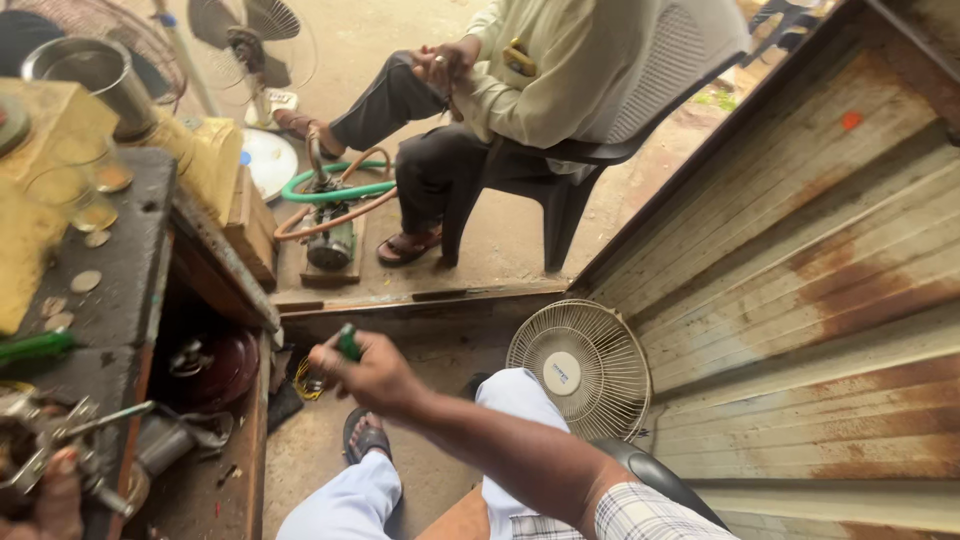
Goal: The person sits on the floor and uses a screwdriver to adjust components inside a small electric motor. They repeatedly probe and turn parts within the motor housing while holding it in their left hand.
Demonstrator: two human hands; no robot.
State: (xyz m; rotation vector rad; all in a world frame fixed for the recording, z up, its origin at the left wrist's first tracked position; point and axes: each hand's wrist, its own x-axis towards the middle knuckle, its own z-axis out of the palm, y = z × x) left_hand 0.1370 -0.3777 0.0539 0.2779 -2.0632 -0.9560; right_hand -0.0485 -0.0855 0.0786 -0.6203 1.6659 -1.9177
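Low over the floor, between the knees, the right hand point(372, 375) is stretched forward with its fingers curled tight around a small green tool point(349, 343), probably a screwdriver handle; only the green top pokes out above the knuckles, so the grip looks firm and ready for use. At the bottom left edge, the left hand point(55, 500) shows only as fingertips resting against a metal part point(40, 445) on the workbench point(125, 290), seemingly steadying it (whether those fingers press or merely touch, I cannot tell). Another green-handled tool point(35, 347) lies on the bench near coins and two glasses point(85, 175), within easy reach. A fan grille point(585, 365) leans against the rusty shutter point(820, 290), out of the way. Beyond the step, another person sits in a plastic chair point(640, 90) with hands clasped, beside coiled hoses point(335, 190).
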